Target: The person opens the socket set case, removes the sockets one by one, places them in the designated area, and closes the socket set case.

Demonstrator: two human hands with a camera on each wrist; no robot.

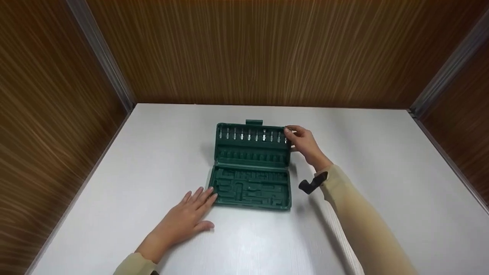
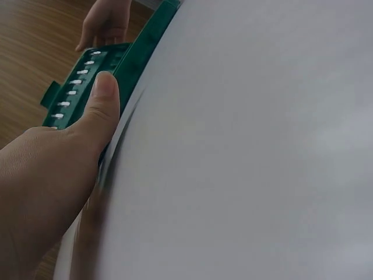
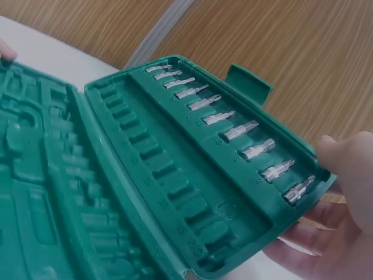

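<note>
Small moulded numbers beside the bit slots of the green case are too blurred to read.

The open tool case lay mid-table, its lid on the far side holding a row of bits, walls behind.

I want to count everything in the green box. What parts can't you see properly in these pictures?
- Bits: the small size numbers beside them are too blurry to read in the right wrist view.
- Green case: in the left wrist view, the left hand covers most of it.
- Right hand: its fingers go behind the lid in the head view, so the grip is partly hidden.
- Case's underside: no view shows it.
</note>
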